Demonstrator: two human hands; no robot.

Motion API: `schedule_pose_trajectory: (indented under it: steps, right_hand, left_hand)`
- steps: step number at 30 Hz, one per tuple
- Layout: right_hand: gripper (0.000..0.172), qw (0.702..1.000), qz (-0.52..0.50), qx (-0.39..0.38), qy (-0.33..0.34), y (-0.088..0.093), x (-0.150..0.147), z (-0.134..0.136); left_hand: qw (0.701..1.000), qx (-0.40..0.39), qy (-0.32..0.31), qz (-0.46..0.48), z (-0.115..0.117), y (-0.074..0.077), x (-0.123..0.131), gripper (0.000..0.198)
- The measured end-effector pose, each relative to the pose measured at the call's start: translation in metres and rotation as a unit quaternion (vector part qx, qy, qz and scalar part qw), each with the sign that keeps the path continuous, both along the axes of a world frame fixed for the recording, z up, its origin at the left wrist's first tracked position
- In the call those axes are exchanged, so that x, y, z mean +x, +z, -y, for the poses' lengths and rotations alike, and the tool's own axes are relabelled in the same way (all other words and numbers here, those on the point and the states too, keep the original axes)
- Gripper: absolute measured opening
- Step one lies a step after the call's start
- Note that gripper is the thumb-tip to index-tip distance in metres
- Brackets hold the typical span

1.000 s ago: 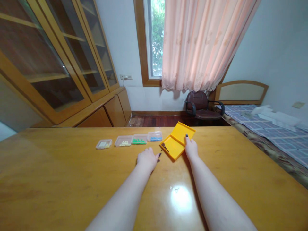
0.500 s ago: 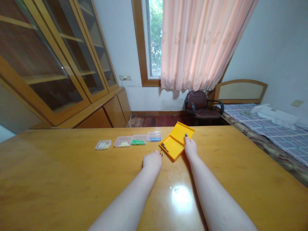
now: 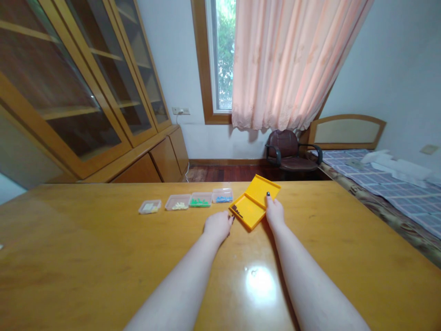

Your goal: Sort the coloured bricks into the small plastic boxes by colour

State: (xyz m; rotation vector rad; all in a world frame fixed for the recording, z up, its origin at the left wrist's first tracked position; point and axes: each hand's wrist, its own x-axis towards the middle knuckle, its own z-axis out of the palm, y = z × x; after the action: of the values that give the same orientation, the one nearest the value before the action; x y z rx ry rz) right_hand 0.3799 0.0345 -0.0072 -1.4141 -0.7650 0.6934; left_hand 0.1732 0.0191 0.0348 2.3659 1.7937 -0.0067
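Observation:
An open yellow hinged plastic box (image 3: 253,212) is tilted over the table, its lid folded back on the far side. Small dark brown pieces (image 3: 236,211) have gathered at the left end of its tray. My right hand (image 3: 275,213) grips the box by its right side near the hinge, thumb on top. At the box's left corner, my left hand (image 3: 217,225) has its thumb and fingers closed on the edge; part of its fingers is hidden. To the left stand clear boxes with blue pieces (image 3: 223,199), green pieces (image 3: 200,202) and cream pieces (image 3: 180,205).
A smaller clear box (image 3: 150,207) with pale contents stands at the left end of the row. All this is on a glossy wooden table (image 3: 103,257). Beyond it are a brown armchair (image 3: 287,149), a bed (image 3: 379,170) and a glass-fronted cabinet (image 3: 131,92).
My left hand has moved slightly right and up, from just beside the yellow box onto its left corner. The right hand keeps its hold on the box. The view has shifted a little.

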Motion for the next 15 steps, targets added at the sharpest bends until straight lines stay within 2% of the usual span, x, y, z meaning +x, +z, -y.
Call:
schedule_pose_trajectory:
  steps: [10, 15]
  right_hand:
    - [0.056, 1.000, 0.002, -0.003, -0.001, 0.0025, -0.0005, 0.0015]
    - [0.055, 1.000, 0.012, -0.011, -0.004, 0.0040, 0.0004, 0.0021]
  left_hand:
    - [1.000, 0.012, 0.014, 0.009, -0.0037, -0.0068, -0.0023, 0.033]
    - [0.997, 0.017, 0.030, 0.071, -0.0046, -0.0036, -0.0046, 0.033]
